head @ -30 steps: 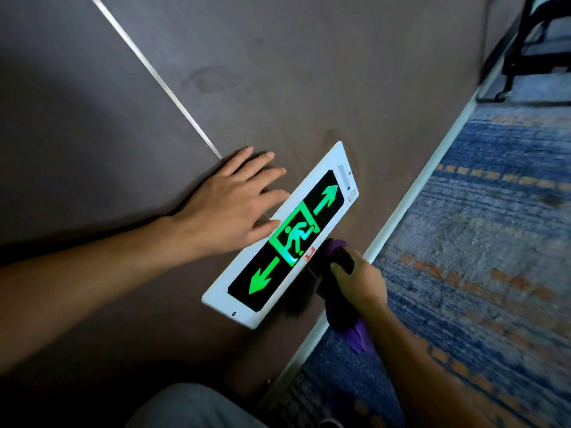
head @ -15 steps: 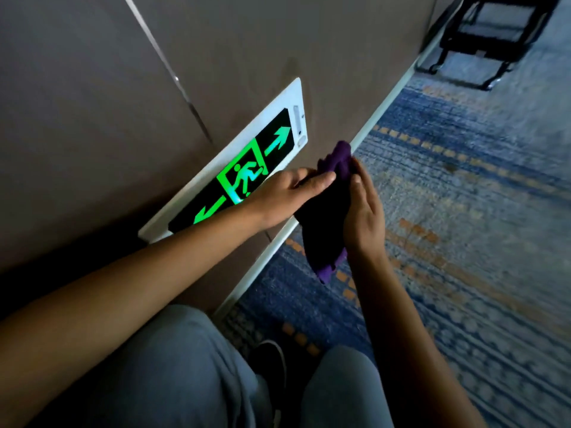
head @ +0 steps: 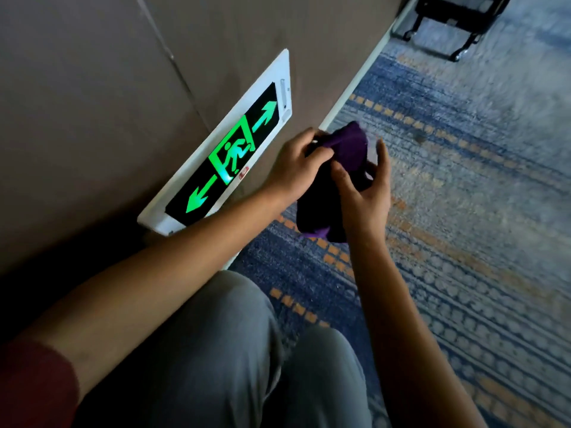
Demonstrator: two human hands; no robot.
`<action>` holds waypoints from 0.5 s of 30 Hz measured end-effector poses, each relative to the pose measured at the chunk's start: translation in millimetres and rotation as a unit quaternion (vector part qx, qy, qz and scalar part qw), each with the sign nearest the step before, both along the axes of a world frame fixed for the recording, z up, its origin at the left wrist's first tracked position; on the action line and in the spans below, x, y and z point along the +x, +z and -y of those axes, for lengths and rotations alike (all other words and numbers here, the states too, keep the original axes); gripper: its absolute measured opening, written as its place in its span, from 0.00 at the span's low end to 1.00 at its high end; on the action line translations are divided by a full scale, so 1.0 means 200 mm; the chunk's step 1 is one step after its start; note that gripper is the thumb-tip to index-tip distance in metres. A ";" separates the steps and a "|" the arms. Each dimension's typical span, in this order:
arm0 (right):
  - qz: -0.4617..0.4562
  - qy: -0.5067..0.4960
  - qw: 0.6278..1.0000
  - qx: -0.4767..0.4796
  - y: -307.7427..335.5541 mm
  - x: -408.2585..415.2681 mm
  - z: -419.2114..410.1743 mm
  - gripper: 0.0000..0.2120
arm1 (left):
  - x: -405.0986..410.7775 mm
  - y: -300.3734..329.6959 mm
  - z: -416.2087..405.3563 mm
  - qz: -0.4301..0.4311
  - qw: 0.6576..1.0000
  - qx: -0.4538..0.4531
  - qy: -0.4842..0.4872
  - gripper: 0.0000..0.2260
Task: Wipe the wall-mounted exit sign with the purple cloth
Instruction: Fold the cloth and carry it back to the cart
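The exit sign (head: 197, 168), a white-framed black panel with a lit green running figure and two green arrows, is fixed low on the brown wall. The purple cloth (head: 346, 152) hangs bunched in the air just right of the sign, apart from it. My left hand (head: 296, 168) pinches the cloth's upper left edge. My right hand (head: 367, 186) holds the cloth from the right, thumb pressed into its folds and fingers spread behind it. The cloth's lower end (head: 318, 231) dangles below both hands.
A white skirting strip (head: 355, 84) runs along the foot of the wall. Blue and orange patterned carpet (head: 463, 211) covers the floor. A black wheeled frame (head: 445, 32) stands at the top right. My knees in grey trousers (head: 247, 350) fill the bottom middle.
My left hand left the wall by the sign and came over to grip the cloth. My right hand carried the cloth away from the sign's lower edge and now handles it with the left.
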State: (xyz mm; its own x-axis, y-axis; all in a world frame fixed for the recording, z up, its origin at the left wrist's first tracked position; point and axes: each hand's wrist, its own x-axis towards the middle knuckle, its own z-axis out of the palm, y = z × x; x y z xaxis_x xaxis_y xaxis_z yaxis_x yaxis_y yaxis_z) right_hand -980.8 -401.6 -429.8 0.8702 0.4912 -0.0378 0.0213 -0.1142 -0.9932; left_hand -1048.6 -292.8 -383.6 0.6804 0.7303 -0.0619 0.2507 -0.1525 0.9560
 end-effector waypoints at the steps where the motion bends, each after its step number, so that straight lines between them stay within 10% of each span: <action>1: 0.008 -0.001 1.000 -0.026 0.02 0.02 0.05 0.41 | 0.00 0.01 0.03 -0.012 0.999 -0.034 -0.011 0.06; 6: 0.025 0.042 0.991 -0.126 0.14 0.01 0.24 0.44 | -0.06 0.05 0.15 -0.077 0.968 -0.211 -0.116 0.19; 15: -0.102 0.114 0.975 -0.163 0.36 -0.09 0.63 0.43 | -0.07 0.33 0.52 -0.133 0.985 -0.040 -0.100 0.18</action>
State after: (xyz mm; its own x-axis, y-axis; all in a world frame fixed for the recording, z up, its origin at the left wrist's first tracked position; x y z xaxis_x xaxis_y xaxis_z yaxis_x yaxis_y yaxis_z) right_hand -998.3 -527.9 -357.1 0.6976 0.6037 -0.3859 -0.1120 -0.4401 -0.8909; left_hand -1062.1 -396.9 -317.1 0.7615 0.5697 -0.3091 0.4670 -0.1516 0.8712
